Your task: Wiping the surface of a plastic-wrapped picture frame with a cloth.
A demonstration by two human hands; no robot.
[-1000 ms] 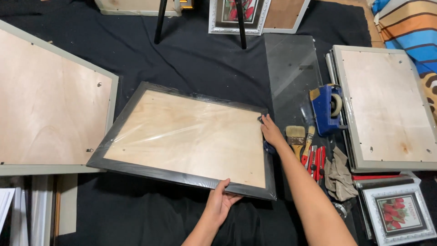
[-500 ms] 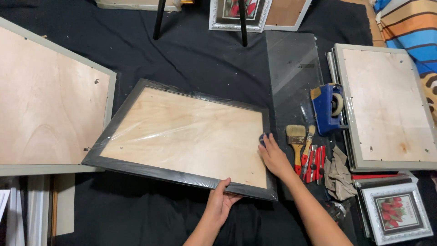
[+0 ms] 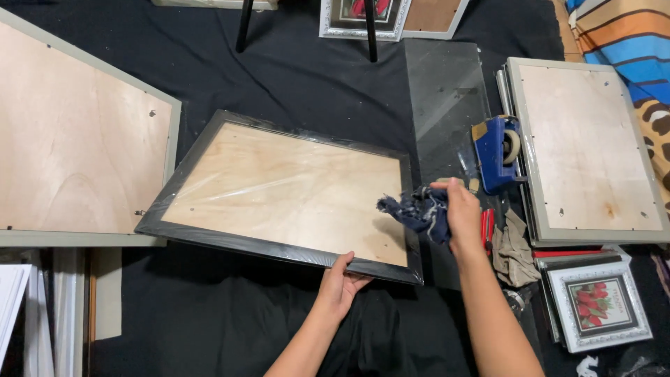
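Black frame [image 3: 209, 234] lies face-down on the dark cloth [image 3: 293, 84], plywood back up, clear film over it. Left hand [image 3: 340, 286] grips the near edge: thumb on top, fingers curled under. Right hand [image 3: 464, 215] is closed around a bunched dark blue rag [image 3: 415, 208], held just above the frame's right edge, not touching the wood.

To wipe well: keep that left grip firm so the frame doesn't skate on the cloth, flatten the rag instead of leaving it balled, and go in long passes along the film rather than scrubbing, since the film looks loose and wrinkled and could drag or tear. Can't tell from here whether it's taped down at the right corner.

Around it: a glass pane [image 3: 447, 98] lies flat just beyond the right edge, easy to knock with an elbow. Blue tape dispenser [image 3: 497, 153] sits just past the right hand. Red-handled tools [image 3: 486, 225] and a beige cloth [image 3: 511, 250] are close under the right forearm. Grey-framed board [image 3: 586, 150] is stacked further right, and another large one [image 3: 77, 146] nearly touches the black frame's left corner, so little room to slide that way.
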